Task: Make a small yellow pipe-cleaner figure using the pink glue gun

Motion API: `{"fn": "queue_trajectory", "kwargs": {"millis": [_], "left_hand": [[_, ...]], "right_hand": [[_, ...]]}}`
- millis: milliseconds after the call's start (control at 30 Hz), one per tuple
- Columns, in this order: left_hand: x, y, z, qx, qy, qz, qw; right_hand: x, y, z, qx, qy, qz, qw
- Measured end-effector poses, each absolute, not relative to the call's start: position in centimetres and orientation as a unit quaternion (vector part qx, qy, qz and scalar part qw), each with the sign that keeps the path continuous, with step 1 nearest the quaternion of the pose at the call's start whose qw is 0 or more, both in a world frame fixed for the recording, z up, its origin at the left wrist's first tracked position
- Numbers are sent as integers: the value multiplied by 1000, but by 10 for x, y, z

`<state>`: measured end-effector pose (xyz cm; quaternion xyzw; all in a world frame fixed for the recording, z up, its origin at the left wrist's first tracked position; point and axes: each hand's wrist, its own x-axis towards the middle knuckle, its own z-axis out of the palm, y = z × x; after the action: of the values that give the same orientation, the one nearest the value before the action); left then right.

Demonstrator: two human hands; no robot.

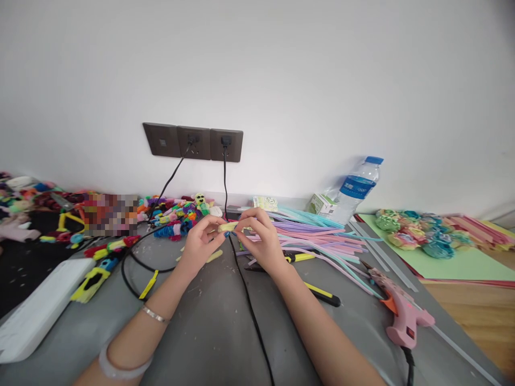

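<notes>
— So, where is the yellow pipe cleaner piece (227,227)?

— Pinched between both hands — left hand (200,242) and right hand (259,239) closed on its ends, above the grey surface (217,321).

— Risks?

— It looks short, though it's blurry; a loose pinch could drop it onto the black cable (245,289), or a wrist could nudge the pink glue gun (400,313).

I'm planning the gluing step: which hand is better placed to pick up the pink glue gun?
Probably the right hand. The pink glue gun lies on its side of the table, beyond the right forearm. The left hand would have to cross over. Both hands pinch the small yellow piece.
</notes>
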<state>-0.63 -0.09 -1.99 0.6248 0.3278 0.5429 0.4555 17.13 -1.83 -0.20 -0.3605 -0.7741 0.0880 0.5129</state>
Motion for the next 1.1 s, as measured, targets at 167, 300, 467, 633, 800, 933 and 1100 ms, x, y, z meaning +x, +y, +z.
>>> {"fn": "queue_trajectory", "kwargs": {"millis": [167, 300, 467, 633, 800, 933, 1100], "left_hand": [[-7, 0, -21, 622, 313, 559, 450], [-9, 1, -21, 629, 300, 559, 449], [-10, 3, -23, 629, 284, 564, 453], [-9, 2, -23, 620, 278, 563, 471], [-9, 2, -22, 613, 274, 554, 492], [-10, 2, -22, 618, 271, 552, 491], [-10, 2, -22, 613, 280, 560, 481]], "right_hand": [[176, -15, -2, -344, -755, 150, 537], [182, -9, -5, -322, -757, 199, 533], [183, -6, -9, -319, -738, 239, 544], [182, -7, -13, -326, -725, 272, 542], [181, -4, -17, -291, -703, 320, 565], [180, -2, -19, -280, -693, 338, 573], [181, -2, -19, -293, -695, 331, 568]]}}
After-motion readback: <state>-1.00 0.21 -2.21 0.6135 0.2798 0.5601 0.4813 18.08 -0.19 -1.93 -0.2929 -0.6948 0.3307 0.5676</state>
